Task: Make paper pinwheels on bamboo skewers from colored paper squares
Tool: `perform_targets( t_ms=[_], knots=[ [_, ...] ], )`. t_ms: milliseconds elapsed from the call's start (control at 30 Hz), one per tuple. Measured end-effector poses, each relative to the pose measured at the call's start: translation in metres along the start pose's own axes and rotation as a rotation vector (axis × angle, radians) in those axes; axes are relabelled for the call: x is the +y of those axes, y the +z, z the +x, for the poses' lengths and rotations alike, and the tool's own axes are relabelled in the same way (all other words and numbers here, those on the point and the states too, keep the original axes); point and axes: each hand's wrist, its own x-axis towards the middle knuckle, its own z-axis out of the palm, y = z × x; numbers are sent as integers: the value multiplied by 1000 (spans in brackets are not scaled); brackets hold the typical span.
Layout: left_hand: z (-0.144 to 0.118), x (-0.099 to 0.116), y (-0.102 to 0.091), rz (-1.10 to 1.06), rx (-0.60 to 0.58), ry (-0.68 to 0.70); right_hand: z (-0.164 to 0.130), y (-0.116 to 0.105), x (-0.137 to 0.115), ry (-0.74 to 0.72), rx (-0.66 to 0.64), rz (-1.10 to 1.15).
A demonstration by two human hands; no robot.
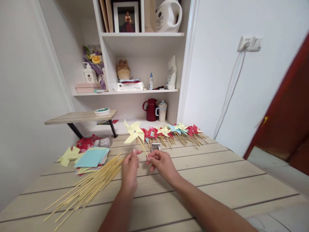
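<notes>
A: Where is the yellow pinwheel (133, 131)?
B: Raised above the middle of the desk (217, 180), its stick (143, 148) slanting down toward 5 o'clock into the hands.

A: Which hand has it?
B: The right hand (162, 163) pinches the low end of the stick, fingers clamped on it. The left hand (129, 169) sits just beside, at its 9 o'clock, fingertips drawn together near the stick; I cannot tell whether they touch it.

A: What lies around them?
B: At 8 o'clock from the hands, a loose bundle of sticks (93, 185) fans across the desk. At 10 o'clock, a paper stack (93, 158) with a blue sheet on top, yellow and red pieces beside it.

A: And farther off?
B: At 12 to 1 o'clock, a row of pinwheels (172, 131), red, yellow and blue, lies along the desk's far edge, stems pointing toward the person. A small white box (155, 146) sits between that row and the hands.

A: Behind the desk?
B: White shelves (142, 61), with a red jug (151, 109) and a cup (162, 111) on the lowest level.
</notes>
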Motion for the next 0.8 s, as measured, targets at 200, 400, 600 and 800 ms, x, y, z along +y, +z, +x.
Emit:
perform_targets(
  t_ms=[200, 400, 600, 800],
  knots=[
    [11, -13, -11, -23, -5, -148, 21, -31, -4, -109, 200, -106],
    [18, -19, -16, -122, 60, -267, 50, -88, 10, -89, 379, -202],
    [17, -17, -15, -103, 48, -272, 67, -117, 30, -46, 482, -344],
    [20, -15, -14, -89, 37, -287, 72, -137, 32, -38, 627, -478]
  ],
)
